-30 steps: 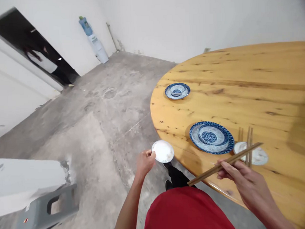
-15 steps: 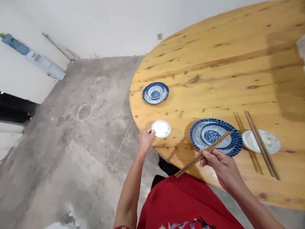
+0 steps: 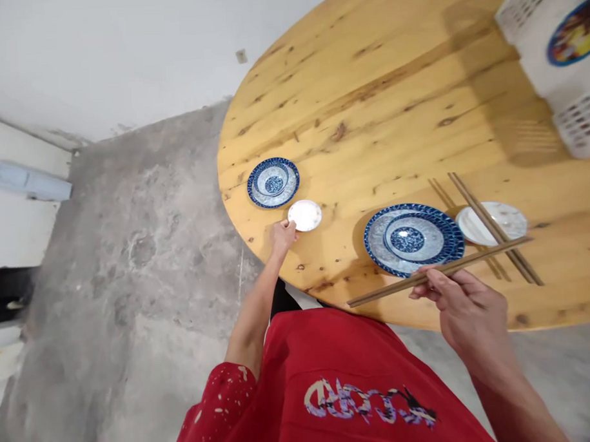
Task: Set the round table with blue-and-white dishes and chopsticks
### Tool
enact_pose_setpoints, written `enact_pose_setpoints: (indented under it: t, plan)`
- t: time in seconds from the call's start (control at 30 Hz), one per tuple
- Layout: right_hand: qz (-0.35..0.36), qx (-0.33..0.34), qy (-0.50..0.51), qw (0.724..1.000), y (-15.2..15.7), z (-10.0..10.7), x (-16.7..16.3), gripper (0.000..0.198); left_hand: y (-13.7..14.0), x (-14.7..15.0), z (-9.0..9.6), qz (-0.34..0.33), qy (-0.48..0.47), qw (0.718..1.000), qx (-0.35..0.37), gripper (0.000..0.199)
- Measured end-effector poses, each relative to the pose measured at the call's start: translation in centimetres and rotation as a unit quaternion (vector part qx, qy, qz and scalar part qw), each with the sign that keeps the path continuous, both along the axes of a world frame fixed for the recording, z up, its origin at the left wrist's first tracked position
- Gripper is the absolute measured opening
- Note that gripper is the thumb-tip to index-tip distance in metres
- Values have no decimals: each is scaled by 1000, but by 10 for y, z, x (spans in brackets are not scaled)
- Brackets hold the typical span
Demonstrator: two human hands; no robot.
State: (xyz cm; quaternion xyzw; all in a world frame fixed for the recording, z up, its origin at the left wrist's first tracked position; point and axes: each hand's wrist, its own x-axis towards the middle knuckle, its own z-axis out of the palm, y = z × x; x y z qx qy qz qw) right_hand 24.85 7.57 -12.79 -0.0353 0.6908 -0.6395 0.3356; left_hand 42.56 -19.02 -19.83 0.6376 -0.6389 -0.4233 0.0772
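My left hand (image 3: 282, 235) is closed on the near-left rim of a small white saucer (image 3: 306, 215). Just behind the saucer, a blue-and-white bowl (image 3: 273, 180) sits on a blue-rimmed plate (image 3: 256, 198). Pinched in my right hand (image 3: 460, 299) is a pair of wooden chopsticks (image 3: 394, 290), held slanting above the table's near side. Beyond them stands another blue-and-white bowl (image 3: 406, 240) on a larger-looking plate (image 3: 376, 247). At its right, a second pair of chopsticks (image 3: 483, 214) lies across a second white saucer (image 3: 512, 218).
These dishes stand on a wooden table (image 3: 369, 115) with a curved edge. A white perforated basket (image 3: 544, 64) is at the far right and casts a shadow. Grey concrete floor (image 3: 141, 252) lies to the left, with a pale wall (image 3: 139, 52) behind.
My left hand has brought the saucer closer to the far-left plate and bowl. My right hand has swung the chopsticks to the right and flatter. The view has turned right, showing more of the basket.
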Motion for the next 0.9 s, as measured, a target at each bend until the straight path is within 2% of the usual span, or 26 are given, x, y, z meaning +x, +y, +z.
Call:
enact_pose_setpoints:
  t: [0.17,0.3,0.53,0.77,0.9]
  plan:
    - [-74,12,9,997,-10,2,39,34,-29,4,-9,-66,20,998,16,35]
    - [-125,11,20,992,-32,5,77,33,-46,11,-12,-111,27,993,42,32]
    - [-186,41,27,981,-73,4,132,36,-70,17,-20,-226,18,972,59,32]
    - [-164,75,40,983,-110,-11,161,35,-85,18,-25,-283,20,957,54,34]
    - [-120,77,36,989,-123,-13,158,31,-96,22,-22,-290,54,948,117,45]
